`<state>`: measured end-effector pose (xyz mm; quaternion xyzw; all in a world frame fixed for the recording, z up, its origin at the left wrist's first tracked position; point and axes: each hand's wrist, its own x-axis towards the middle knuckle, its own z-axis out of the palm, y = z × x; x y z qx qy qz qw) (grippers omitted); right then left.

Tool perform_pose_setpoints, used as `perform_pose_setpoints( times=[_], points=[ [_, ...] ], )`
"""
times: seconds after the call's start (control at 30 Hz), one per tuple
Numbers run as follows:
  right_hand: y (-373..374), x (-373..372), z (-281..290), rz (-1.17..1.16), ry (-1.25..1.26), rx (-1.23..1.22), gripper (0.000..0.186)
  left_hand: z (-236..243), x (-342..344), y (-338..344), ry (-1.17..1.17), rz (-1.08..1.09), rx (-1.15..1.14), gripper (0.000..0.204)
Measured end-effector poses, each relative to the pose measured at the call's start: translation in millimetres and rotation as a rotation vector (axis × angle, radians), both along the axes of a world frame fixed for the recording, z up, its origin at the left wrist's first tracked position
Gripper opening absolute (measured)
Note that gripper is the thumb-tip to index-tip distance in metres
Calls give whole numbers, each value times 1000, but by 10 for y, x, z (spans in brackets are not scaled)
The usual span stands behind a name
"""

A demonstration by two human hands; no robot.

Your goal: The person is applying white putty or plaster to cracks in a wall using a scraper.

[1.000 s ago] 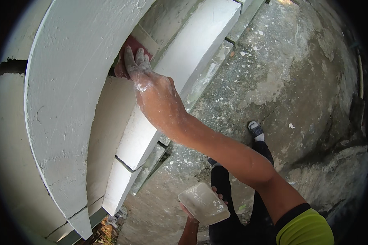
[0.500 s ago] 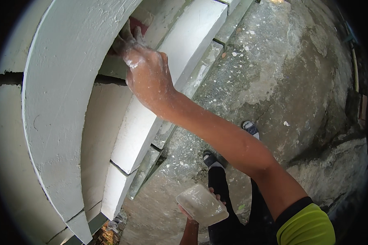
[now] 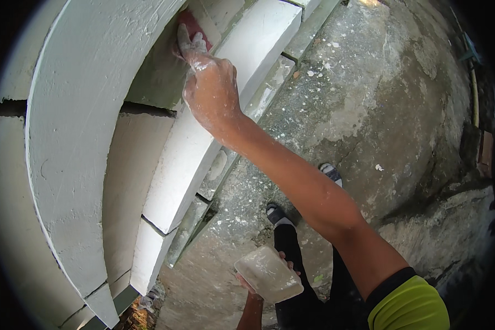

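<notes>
My right hand, dusted with white, reaches up into a recess between a grey-white curved ledge and a white stepped moulding. Its fingers are closed on a flat red scraper, partly hidden by the fingers, whose edge lies at the pale recessed wall face. Low in the view, my left hand grips a shallow, pale rectangular tray from beneath, fingers curling round its sides. Whitish smears mark the tray.
Dark gaps split the wall and moulding into sections. A rough concrete floor spotted with white lies to the right. My feet in sandals stand near the moulding's base. A raised concrete edge runs along the lower right.
My right hand has moved slightly right, out from behind the curved ledge, and more of the red scraper shows. The left hand still holds the tray; the view has shifted a little.
</notes>
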<state>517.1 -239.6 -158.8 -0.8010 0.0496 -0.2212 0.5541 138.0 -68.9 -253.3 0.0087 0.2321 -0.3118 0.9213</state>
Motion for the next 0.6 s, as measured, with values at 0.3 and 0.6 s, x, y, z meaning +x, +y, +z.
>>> perform_pose_setpoints(
  times=[0.3,0.6],
  points=[
    [-611,-3,-275,-351,-276,304,30,-24,-21,-29,70,-22,32,113],
    [94,-445,-83,143,-483,-37,49,23,16,41,27,-53,109,105]
  ],
)
